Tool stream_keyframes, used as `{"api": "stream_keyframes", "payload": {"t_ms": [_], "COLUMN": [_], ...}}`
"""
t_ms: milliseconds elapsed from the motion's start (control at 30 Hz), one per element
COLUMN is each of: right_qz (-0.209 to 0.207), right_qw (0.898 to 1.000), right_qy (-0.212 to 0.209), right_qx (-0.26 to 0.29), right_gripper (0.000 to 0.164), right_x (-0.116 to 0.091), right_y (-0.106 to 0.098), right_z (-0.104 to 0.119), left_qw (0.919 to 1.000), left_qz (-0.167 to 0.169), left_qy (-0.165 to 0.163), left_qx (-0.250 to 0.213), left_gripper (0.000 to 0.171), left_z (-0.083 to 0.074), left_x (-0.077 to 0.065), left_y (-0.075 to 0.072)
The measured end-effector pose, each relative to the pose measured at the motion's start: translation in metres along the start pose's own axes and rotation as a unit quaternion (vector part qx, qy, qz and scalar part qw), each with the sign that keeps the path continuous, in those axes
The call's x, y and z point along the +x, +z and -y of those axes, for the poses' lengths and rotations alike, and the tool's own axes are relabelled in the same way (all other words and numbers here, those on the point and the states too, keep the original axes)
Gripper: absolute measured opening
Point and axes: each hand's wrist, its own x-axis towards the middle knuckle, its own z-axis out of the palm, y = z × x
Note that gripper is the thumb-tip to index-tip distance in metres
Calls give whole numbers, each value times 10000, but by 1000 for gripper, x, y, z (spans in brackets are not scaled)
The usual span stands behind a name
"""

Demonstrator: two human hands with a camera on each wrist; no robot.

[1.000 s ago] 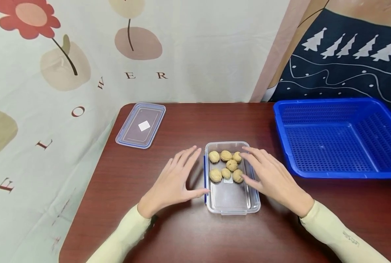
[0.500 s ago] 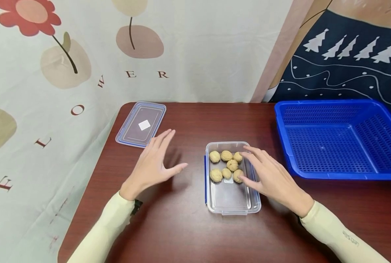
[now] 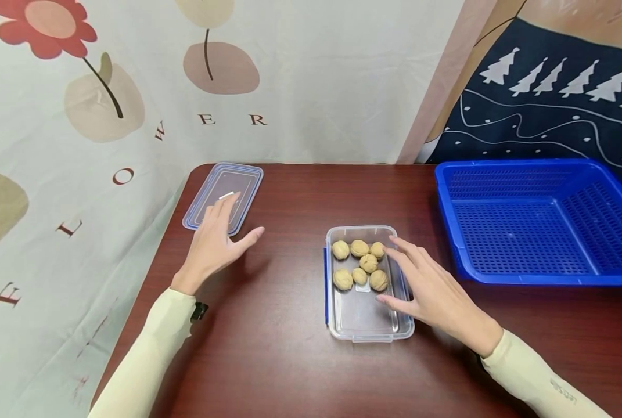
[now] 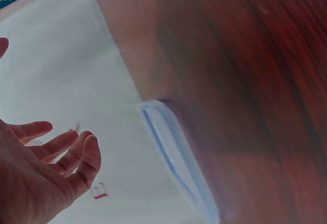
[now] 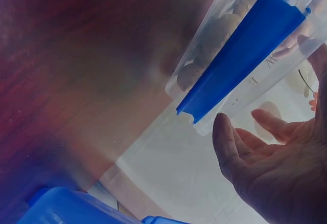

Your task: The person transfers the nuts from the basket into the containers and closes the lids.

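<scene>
A clear plastic food container stands in the middle of the table with several walnuts in its far half. My right hand is spread over the container's right rim, fingers loosely bent and gripping nothing. In the right wrist view a blue side clip of the container shows near those fingertips. My left hand reaches over the near part of the flat clear lid, which lies at the far left with a white label. Its fingers are spread and hold nothing; in the left wrist view they appear above the lid.
A blue perforated plastic basket stands at the back right. Fabric backdrops hang behind the table and along its left side. The dark red-brown wooden table carries everything.
My left hand has moved from the container's left side leftward and away from me to the lid. The right hand has stayed at the container, shifting only slightly. Walnuts and lid have not moved.
</scene>
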Motion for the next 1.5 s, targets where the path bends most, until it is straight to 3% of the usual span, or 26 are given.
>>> {"api": "stream_keyframes", "payload": {"t_ms": [333, 1000, 1500], "right_qz": [145, 537, 542], "right_qw": [9998, 9946, 9933], "right_qy": [89, 751, 897], "right_qx": [-37, 477, 483], "right_gripper": [111, 127, 129], "right_x": [-18, -39, -45], "right_y": [7, 12, 12], "right_z": [4, 10, 12], "left_qw": [9990, 9959, 9890], "left_qz": [-61, -174, -57], "left_qy": [-446, -851, -1452], "left_qx": [4, 249, 288], "left_gripper": [95, 88, 88], "left_z": [29, 80, 120], "left_x": [12, 33, 45], "left_y": [-4, -14, -19]}}
